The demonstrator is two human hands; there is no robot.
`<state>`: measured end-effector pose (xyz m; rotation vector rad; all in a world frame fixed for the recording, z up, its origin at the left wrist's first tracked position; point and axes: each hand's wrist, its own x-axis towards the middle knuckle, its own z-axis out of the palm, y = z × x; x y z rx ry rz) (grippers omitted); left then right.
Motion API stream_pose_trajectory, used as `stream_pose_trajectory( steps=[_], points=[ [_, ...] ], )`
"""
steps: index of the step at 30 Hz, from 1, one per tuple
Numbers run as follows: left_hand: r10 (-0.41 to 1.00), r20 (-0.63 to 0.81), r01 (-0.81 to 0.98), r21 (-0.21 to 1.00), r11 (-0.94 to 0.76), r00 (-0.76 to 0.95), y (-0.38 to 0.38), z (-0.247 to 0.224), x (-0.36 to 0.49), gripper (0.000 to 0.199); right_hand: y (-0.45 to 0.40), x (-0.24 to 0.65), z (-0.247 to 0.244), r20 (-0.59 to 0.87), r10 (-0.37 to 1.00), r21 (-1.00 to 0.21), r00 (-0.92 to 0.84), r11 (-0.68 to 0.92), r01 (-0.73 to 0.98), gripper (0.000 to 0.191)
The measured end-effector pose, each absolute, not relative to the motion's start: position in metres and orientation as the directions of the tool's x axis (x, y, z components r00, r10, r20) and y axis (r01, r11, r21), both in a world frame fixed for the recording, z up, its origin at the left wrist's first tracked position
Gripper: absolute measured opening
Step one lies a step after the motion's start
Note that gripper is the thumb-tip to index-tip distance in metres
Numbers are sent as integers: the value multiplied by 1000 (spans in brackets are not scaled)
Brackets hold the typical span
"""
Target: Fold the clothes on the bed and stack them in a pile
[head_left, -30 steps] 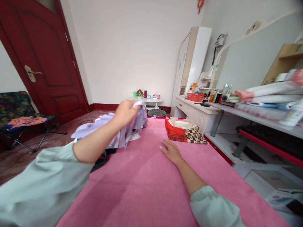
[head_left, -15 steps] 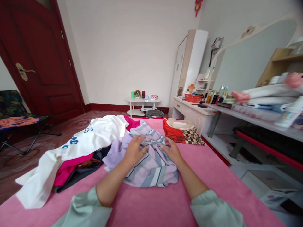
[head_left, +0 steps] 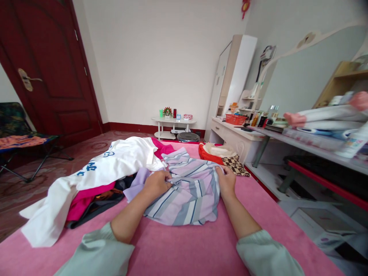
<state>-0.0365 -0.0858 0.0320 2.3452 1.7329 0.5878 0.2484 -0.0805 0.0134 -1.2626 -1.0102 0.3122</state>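
A striped garment [head_left: 189, 195] in lilac, grey and white lies crumpled on the pink bed cover [head_left: 178, 249] in front of me. My left hand [head_left: 158, 184] is closed on its left side, fingers pinching the cloth. At the garment's upper right edge, my right hand [head_left: 226, 179] grips the fabric between thumb and fingers. A plain lilac piece of cloth [head_left: 139, 182] shows beside my left hand; whether it belongs to the striped garment I cannot tell. Just left of it, a white garment with blue lettering [head_left: 123, 157] lies over pink and dark clothes [head_left: 89, 203].
Red, cream and brown-checked clothes [head_left: 227, 155] lie at the bed's far right. A white dresser [head_left: 227, 132] and a grey table [head_left: 304, 138] flank the right side. A folding chair [head_left: 28, 142] stands left near the red door [head_left: 54, 76]. A low white table [head_left: 172, 122] is against the wall.
Both hands have gone from resting with spread fingers to gripping the striped garment. My right hand has moved right, and the cloth is spread wider and flatter between the hands.
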Motion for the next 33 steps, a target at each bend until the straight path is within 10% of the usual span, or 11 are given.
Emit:
stream_pose_trajectory(
  steps=[8,15,19,23,27,33],
  points=[
    [957,242,927,299,-228,157,-82,30,-48,40,-66,275,3,292,409,-913,865,389,124,29],
    [974,200,943,289,-166,110,-80,35,-54,35,-66,283,9,531,276,-832,801,351,430,33],
    [966,235,938,301,-175,105,-77,38,-63,57,-78,257,30,634,515,-773,577,448,450,25],
    [951,36,856,426,-291,306,-74,47,-80,64,-91,221,41,392,920,-875,23,365,319,28],
    [902,-72,708,648,-282,425,-76,61,-95,33,-98,199,38,335,900,-752,-280,434,495,50],
    [942,212,642,691,-332,258,-74,78,-100,25,-103,193,50,422,892,-555,-160,394,733,13]
  ],
)
